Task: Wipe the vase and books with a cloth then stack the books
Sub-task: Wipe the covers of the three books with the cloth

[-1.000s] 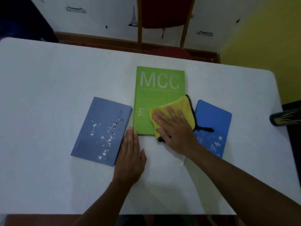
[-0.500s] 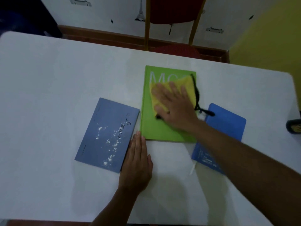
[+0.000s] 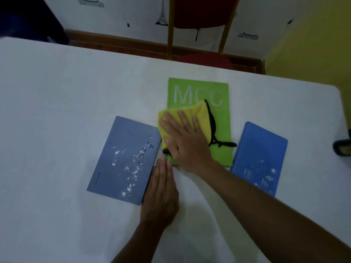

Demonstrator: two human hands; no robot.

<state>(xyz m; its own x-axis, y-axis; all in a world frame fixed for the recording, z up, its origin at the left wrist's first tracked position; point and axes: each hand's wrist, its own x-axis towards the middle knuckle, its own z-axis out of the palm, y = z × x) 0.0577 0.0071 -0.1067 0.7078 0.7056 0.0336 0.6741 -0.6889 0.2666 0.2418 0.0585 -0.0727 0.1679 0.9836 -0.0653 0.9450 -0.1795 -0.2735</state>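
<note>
Three books lie flat on the white table [image 3: 57, 111]. The green book [image 3: 221, 122] marked MCC is in the middle. A grey-blue book [image 3: 123, 160] lies to its left and a bright blue book [image 3: 260, 158] to its right. My right hand [image 3: 186, 141] presses flat on a yellow cloth [image 3: 199, 114] with a black cord, over the green book's lower left part. My left hand [image 3: 161, 192] rests flat on the table, fingertips at the green book's near left corner. A dark vase [image 3: 341, 148] shows only partly at the right edge.
A red chair [image 3: 199, 14] with a yellow frame stands behind the table's far edge. A yellow wall [image 3: 313, 35] rises at the right. Bare white table surface stretches to the left and near me.
My right hand has slid the yellow cloth from the green book's top down and to the left, uncovering the MCC letters. My left hand has stayed in place.
</note>
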